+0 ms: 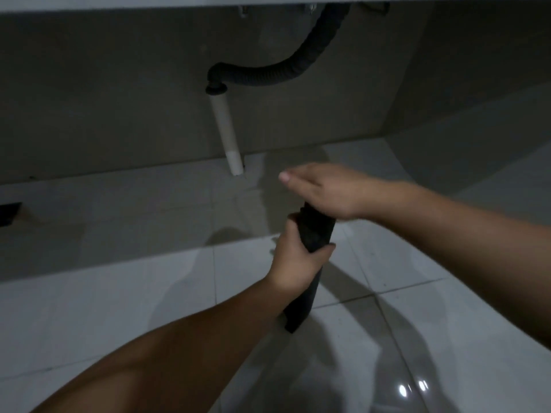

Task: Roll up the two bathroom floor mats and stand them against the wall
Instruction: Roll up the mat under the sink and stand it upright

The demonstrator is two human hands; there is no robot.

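A dark mat rolled into a tight tube (313, 234) stands nearly upright in the middle of the head view, its lower end (295, 320) close to the floor tiles. My left hand (295, 263) is wrapped around the roll's middle. Flat on the roll's top end rests my right hand (325, 189), palm down, fingers stretched out to the left. I see only this one mat.
A grey wall (119, 99) runs across the back under a counter edge. A white drain pipe (226, 132) with a black corrugated hose (268, 76) drops to the floor there. Glossy white floor tiles (387, 263) surround me. A dark object (9, 213) sits at the far left.
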